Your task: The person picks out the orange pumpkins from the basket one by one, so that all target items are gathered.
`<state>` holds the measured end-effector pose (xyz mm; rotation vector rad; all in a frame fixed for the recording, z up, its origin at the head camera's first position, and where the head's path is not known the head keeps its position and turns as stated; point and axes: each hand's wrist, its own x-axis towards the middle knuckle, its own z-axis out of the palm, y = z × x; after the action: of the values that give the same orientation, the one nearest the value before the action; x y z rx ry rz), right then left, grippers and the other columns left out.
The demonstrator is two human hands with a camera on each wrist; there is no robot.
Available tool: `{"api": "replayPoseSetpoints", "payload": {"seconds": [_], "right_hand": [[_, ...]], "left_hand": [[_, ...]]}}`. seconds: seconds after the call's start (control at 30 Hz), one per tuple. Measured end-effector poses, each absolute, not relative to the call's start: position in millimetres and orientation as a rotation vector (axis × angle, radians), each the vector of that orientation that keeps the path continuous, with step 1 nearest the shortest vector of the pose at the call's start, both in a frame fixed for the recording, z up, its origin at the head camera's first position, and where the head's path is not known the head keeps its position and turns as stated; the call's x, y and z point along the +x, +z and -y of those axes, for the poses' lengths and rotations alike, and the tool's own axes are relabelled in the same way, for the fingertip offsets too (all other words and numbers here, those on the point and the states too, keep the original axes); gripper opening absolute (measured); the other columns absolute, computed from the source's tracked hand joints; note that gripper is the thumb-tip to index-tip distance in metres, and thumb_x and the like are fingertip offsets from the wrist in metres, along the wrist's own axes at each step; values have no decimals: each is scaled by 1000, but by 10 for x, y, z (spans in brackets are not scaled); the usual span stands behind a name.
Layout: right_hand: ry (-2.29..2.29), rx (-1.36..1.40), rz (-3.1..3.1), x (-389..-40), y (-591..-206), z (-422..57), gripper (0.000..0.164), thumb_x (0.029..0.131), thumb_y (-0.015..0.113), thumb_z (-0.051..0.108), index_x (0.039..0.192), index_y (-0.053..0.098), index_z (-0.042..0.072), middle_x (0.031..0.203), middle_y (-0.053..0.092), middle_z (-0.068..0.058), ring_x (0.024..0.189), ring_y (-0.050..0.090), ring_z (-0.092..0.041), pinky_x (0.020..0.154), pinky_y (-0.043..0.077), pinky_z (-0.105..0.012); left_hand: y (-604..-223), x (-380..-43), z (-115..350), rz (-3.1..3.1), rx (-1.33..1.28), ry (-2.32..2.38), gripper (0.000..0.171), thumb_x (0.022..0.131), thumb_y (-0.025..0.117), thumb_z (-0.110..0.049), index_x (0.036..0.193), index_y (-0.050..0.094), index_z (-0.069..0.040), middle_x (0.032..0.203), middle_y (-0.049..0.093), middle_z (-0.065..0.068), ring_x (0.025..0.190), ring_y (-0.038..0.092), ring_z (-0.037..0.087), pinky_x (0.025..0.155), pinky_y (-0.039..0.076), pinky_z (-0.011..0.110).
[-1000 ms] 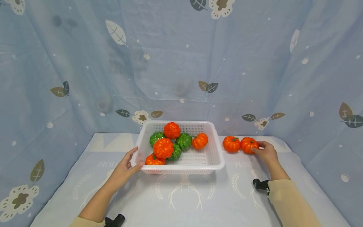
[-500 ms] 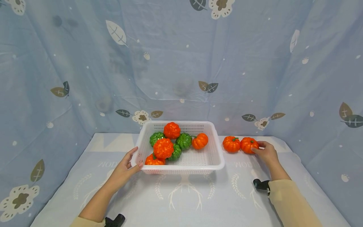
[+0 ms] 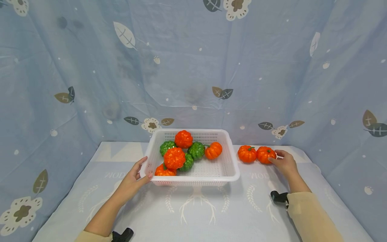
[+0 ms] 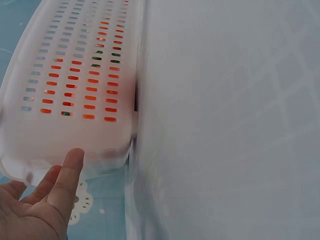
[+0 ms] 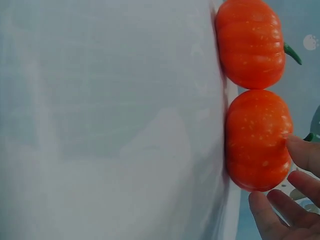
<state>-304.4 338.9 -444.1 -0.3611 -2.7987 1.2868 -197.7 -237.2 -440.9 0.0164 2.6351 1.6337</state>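
In the head view, a white perforated plastic basket (image 3: 229,169) stands at the middle of the table with orange and green mini pumpkins in it. My left hand (image 3: 131,181) holds its front left corner, thumb at the front rim and fingers along the left side. To the right of the basket, two orange pumpkins sit side by side, touching. Thumb and fingers of my right hand (image 3: 285,164) grip the outer pumpkin (image 3: 265,155) around its right end. The other orange pumpkin (image 5: 251,45) shows beyond it in the right wrist view.
Inside the basket, a red-orange pumpkin (image 3: 174,158) rests on top of others, and a lighter orange pumpkin (image 3: 213,150) lies near the right wall. A patterned blue curtain (image 3: 193,67) hangs right behind the pale tablecloth (image 3: 196,215).
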Motion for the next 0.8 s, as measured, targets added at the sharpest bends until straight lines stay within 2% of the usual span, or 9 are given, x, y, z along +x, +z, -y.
{"api": "replayPoseSetpoints", "payload": {"seconds": [0.53,0.8], "right_hand": [[1134,-168,2771,-2803,-4031,-3106,52,99,64,23,139,51,-6,143,41,-35,129,43,-53,97,48,-58],[1136,30,2741,-2681,-3783,-2771,47,99,64,20,136,54,-5,136,52,-33,123,51,-50,95,50,-57]], "left_hand": [[-4406,-1977,2378,-2620,28,1657,85,94,70,-38,160,18,-25,164,18,21,135,47,42,101,46,55],[-4400,-1975,2369,-2639,17,1629,86,94,69,-40,160,17,-24,164,18,21,135,46,42,101,47,56]]}}
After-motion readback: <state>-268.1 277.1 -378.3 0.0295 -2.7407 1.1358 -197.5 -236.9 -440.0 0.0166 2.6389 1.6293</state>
